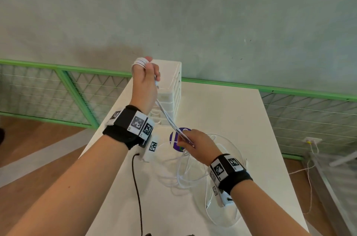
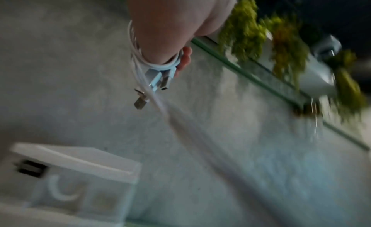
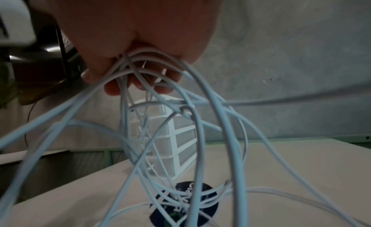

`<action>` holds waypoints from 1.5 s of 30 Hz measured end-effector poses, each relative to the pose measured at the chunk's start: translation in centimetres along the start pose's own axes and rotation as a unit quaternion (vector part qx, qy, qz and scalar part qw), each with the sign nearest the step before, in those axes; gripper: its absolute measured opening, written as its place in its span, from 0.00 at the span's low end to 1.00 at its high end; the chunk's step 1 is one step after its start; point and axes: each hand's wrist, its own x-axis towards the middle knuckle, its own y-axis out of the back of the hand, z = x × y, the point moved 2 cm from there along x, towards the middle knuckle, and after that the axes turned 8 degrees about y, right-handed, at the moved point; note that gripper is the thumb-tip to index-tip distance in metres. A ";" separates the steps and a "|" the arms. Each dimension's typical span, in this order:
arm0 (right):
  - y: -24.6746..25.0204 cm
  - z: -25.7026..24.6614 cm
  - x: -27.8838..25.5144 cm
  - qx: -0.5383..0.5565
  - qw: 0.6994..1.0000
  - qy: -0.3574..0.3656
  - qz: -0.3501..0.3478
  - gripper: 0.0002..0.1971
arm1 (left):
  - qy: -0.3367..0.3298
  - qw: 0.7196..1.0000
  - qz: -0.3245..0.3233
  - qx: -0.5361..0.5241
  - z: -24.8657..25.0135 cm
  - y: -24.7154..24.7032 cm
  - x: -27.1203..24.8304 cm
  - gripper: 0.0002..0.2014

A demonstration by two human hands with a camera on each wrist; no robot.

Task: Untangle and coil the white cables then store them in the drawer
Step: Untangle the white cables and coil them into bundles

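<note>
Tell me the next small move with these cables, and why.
Probably wind one more turn: carry the right hand up and around the left hand. The left hand already holds wraps of white cables with plug ends hanging, while loose loops lie on the table.

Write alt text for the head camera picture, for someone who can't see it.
A person's left hand, raised, has white cables wound round its fingers, the strands stretched down to the right hand, which pinches them. Loose loops lie below on a white table beside a small white drawer unit.
</note>
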 end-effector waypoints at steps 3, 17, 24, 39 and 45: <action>1.0 -0.3 0.0 0.020 0.998 0.020 0.050 0.08 | -0.041 0.965 -0.072 0.247 -2.2 1.0 -0.4 0.06; 6.9 2.3 1.7 0.060 0.965 -0.035 0.254 0.13 | 0.225 0.869 -0.360 0.256 -1.8 -0.5 -6.0 0.22; 4.9 3.1 0.5 0.093 0.976 -0.113 0.159 0.15 | 0.231 0.954 -0.150 0.119 -1.1 0.6 -3.9 0.18; 5.0 6.3 -1.8 0.083 0.944 -0.256 0.193 0.05 | 0.228 0.970 0.079 -0.009 0.0 4.9 -3.1 0.17; 4.2 4.6 -1.2 0.039 0.949 -0.245 0.196 0.26 | 0.244 0.967 -0.040 0.053 0.1 1.7 -4.3 0.19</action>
